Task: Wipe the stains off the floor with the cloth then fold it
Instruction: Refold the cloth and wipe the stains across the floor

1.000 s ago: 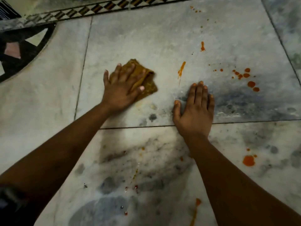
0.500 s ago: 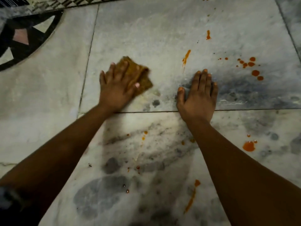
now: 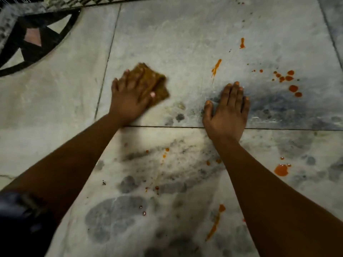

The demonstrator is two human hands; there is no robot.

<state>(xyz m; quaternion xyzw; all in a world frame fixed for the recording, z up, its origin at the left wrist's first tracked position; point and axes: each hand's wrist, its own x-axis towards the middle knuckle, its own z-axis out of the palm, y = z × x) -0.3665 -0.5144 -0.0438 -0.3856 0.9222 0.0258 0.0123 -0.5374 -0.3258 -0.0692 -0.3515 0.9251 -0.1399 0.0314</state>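
Observation:
A brown folded cloth [image 3: 160, 84] lies on the pale marble floor [image 3: 185, 34]. My left hand [image 3: 130, 98] presses flat on it with fingers spread, covering its left part. To the right, my right hand [image 3: 228, 110] rests flat on the bare floor, fingers straight and together. An orange streak [image 3: 216, 66] lies between the cloth and my right hand, slightly farther away. A cluster of orange drops [image 3: 287, 78] sits at the far right. An orange blob [image 3: 281, 170] lies right of my right forearm, and a long streak [image 3: 215, 225] runs between my forearms.
Tile seams cross the floor, one running under both wrists [image 3: 167, 127]. A black patterned inlay [image 3: 27, 43] fills the upper left corner. Small orange specks [image 3: 166, 151] dot the grey-mottled tile near me.
My left hand has slid the cloth a little to the left, toward the vertical tile seam. My right hand has stayed planted on the floor.

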